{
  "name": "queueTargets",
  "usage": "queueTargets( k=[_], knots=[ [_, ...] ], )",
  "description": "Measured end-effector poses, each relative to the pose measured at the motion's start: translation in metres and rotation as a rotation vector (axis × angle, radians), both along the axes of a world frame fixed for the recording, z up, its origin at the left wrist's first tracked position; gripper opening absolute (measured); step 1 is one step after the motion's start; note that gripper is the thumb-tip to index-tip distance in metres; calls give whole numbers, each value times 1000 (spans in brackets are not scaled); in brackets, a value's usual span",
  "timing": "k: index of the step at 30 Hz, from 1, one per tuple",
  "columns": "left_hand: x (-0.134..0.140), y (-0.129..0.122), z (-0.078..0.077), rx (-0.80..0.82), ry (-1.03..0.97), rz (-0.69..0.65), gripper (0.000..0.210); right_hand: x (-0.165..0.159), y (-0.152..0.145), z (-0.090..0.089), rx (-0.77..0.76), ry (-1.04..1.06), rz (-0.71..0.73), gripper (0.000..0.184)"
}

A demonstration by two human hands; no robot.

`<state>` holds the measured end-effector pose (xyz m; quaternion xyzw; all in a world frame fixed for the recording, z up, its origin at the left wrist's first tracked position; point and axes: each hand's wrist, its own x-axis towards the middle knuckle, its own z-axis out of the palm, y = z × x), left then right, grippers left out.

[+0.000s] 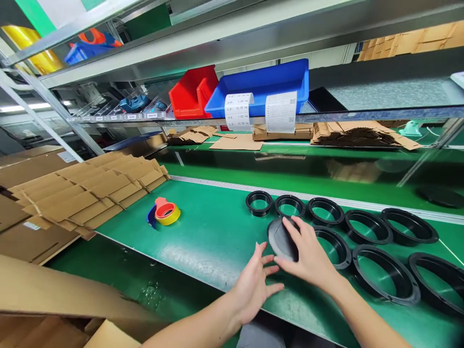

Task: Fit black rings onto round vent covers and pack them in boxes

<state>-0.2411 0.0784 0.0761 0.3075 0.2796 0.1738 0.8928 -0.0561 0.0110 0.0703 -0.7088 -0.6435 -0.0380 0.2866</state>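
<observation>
Fingers (287, 265) of the right hand (297, 247) pinch the tilted disc (277, 239) at the left end of the rings' (403, 276) near row.
Right forearm slants before the rings; left hand (255, 285), farther left of them, has fingers spread.

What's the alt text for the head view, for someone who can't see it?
The right hand holds a round black part over a green table, with the left hand open nearby. Black rings lie in rows behind and to the right, a tape dispenser to the left; a red bin and a blue bin sit on a shelf above.
</observation>
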Motion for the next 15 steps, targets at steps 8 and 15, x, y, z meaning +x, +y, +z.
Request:
queueTargets(
  k=[8,15],
  knots=[
    [-22,30,-4,88,91,-15,77,-9,36,-33,-28,-339,-84,91],
    [-95,34,-11,107,181,80,72,-51,28,-19,-103,-240,59,81]
  ],
)
